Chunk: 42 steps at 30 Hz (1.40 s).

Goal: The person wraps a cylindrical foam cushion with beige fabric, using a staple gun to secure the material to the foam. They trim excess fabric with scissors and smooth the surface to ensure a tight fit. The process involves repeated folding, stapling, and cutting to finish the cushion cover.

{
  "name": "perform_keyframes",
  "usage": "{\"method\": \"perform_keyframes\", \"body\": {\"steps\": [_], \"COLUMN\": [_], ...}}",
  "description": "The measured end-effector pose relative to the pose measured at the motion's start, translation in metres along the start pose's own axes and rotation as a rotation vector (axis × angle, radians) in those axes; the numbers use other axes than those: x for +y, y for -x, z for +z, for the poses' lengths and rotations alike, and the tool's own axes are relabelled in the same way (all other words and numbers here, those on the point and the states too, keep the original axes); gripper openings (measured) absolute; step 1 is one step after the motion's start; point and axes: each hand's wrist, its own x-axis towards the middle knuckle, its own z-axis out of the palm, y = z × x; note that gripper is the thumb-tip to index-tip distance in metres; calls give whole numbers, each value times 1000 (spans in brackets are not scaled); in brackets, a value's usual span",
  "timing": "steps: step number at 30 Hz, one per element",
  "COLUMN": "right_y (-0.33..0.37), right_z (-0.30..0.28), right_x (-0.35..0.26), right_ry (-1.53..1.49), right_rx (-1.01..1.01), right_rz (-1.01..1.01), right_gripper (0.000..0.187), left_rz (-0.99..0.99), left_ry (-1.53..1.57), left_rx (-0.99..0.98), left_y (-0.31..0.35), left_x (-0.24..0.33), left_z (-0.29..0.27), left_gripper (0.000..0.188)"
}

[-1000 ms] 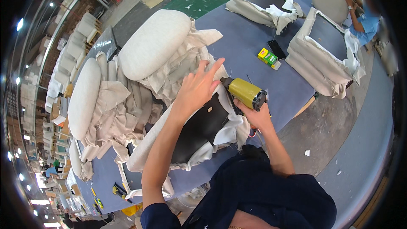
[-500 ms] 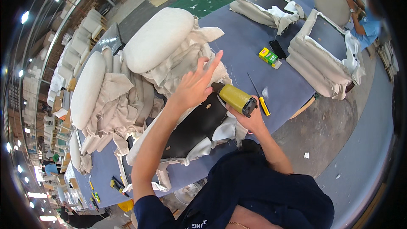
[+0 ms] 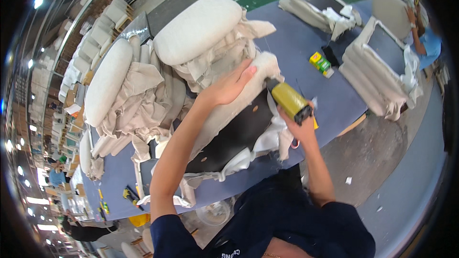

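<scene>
In front of me on the blue-grey table lies an upholstered chair part, its dark backing facing up and beige fabric folded along its edge. My left hand lies on that far fabric edge, fingers stretched out and close together. In my right hand is an olive-yellow staple gun, its black nose at the far right corner of the part. White padding shows along the near right side. The palm-side grip is mostly hidden behind the tool body.
Padded beige pieces with loose fabric are heaped beyond and left. A yellow-green box lies beside a dark phone. Stacked covered panels stand at the right, near another person. Hand tools rest at lower left.
My left hand has come down from a raised, spread-finger pose onto the fabric edge, which is now folded up. The staple gun has moved slightly right; the whole view has shifted.
</scene>
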Motion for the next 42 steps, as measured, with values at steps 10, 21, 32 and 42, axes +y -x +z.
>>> {"method": "perform_keyframes", "body": {"steps": [10, 21, 32, 42], "right_y": [-44, -23, 18, 11], "right_z": [2, 7, 6, 17], "right_x": [-68, -61, -63, -68], "right_ry": [-679, -341, -435, -268], "right_rx": [-116, -180, -162, -212], "right_rz": [387, 49, 304, 92], "right_gripper": [34, 27, 35, 37], "left_rz": [129, 206, -116, -37], "left_ry": [-582, -518, 509, -169], "left_rx": [211, 117, -165, 194], "left_y": [27, 46, 53, 86], "left_x": [12, 16, -33, -8], "left_z": [2, -5, -35, -7], "left_gripper": [67, 91, 70, 65]}}
